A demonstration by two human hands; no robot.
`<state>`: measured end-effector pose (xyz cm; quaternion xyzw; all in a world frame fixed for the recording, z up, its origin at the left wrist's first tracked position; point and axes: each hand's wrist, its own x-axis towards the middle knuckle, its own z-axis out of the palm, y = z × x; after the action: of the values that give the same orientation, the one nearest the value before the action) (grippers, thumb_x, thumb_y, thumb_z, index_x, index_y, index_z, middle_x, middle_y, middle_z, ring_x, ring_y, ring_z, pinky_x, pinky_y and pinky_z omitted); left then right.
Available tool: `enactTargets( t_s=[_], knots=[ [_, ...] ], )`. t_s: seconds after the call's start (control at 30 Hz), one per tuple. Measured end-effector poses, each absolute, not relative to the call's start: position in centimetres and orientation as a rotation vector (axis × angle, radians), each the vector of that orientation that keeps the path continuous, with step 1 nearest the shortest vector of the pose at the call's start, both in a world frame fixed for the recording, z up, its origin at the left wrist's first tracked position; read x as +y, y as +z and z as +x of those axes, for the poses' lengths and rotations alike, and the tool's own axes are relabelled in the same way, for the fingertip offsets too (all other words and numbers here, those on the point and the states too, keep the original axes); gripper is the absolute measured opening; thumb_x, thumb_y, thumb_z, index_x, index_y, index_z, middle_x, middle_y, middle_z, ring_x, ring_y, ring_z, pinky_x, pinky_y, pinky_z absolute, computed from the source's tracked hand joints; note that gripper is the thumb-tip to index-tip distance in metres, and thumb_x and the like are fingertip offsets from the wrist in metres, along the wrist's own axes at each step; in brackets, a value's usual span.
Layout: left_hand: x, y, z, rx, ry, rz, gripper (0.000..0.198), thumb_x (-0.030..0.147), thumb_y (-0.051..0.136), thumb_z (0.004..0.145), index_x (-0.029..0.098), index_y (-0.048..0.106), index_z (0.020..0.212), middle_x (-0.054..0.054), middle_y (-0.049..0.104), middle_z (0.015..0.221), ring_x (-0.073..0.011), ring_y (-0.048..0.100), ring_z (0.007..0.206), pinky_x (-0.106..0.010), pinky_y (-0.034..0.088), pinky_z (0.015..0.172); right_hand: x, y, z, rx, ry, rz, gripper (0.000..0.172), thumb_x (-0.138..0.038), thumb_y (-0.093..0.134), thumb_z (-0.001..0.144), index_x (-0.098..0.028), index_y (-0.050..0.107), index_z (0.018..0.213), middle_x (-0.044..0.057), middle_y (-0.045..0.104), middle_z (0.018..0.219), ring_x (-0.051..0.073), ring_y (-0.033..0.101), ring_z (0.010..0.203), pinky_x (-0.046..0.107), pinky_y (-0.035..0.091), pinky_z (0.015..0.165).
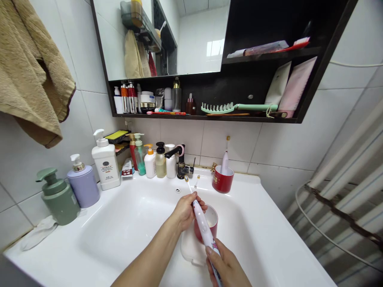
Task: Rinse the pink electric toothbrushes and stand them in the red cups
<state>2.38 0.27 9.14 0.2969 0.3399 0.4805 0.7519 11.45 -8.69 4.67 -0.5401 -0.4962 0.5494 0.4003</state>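
Over the sink I hold a white electric toothbrush (pixel 202 223) at a slant, its brush end pointing toward the faucet. My right hand (pixel 226 263) is wrapped round the lower handle. At the upper end, my left hand (pixel 186 209) pinches the toothbrush where the neck meets the handle. Behind the toothbrush, a red cup (pixel 213 230) stands in the sink, partly hidden. A white rectangular box or lid (pixel 190 249) lies beside the cup, under my left wrist. On the back ledge is a loose brush head (pixel 197 181), near the tip of the toothbrush.
Another red cup (pixel 222 184) on the ledge holds a second electric toothbrush (pixel 225 162). The black faucet (pixel 181 161) rises behind the white sink (pixel 119 223). Several pump bottles (pixel 106 165) line the left side. A dark cabinet (pixel 215 116) with a mirror hangs above.
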Motion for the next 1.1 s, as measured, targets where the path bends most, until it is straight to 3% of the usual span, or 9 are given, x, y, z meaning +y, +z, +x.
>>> enactTargets(
  t_s=[0.13,0.3,0.43,1.1],
  knots=[
    [0.0,9.3,2.5,0.754,1.056,0.669,0.019,0.025,0.037,0.071,0.013,0.041,0.056,0.000,0.048,0.048,-0.0101,0.051,0.045,-0.022,0.039,0.048,-8.8,4.7,11.4,-1.261,1.367,-1.369,0.035,-0.048,0.037,0.063,-0.016,0.033,0.078,-0.009,0.035,0.041,0.003,0.026,0.027,0.017,0.021,0.029],
    [-0.1,9.7,2.5,0.735,1.033,0.645,0.020,0.023,0.036,0.071,0.013,0.040,0.055,-0.001,0.049,0.048,-0.0100,0.051,0.045,-0.022,0.039,0.048,-8.7,5.0,11.5,-1.146,1.660,-1.138,0.036,-0.051,0.037,0.062,-0.018,0.033,0.075,-0.008,0.039,0.045,0.001,0.027,0.024,0.017,0.019,0.028],
    [-0.2,9.7,2.7,0.718,1.047,0.656,0.018,0.023,0.037,0.071,0.013,0.040,0.057,-0.001,0.050,0.050,-0.0104,0.052,0.047,-0.022,0.039,0.049,-8.9,5.5,11.4,-1.145,1.614,-1.165,0.034,-0.049,0.040,0.062,-0.017,0.033,0.070,-0.008,0.039,0.044,0.001,0.029,0.025,0.016,0.018,0.027],
    [-1.0,9.8,3.0,0.658,1.061,0.714,0.018,0.029,0.040,0.069,0.013,0.039,0.059,-0.001,0.050,0.052,-0.0104,0.052,0.048,-0.022,0.039,0.049,-9.7,5.9,10.5,-0.946,1.726,-1.017,0.036,-0.045,0.039,0.066,-0.018,0.033,0.089,-0.008,0.041,0.044,0.003,0.033,0.025,0.016,0.022,0.028]
  ],
)
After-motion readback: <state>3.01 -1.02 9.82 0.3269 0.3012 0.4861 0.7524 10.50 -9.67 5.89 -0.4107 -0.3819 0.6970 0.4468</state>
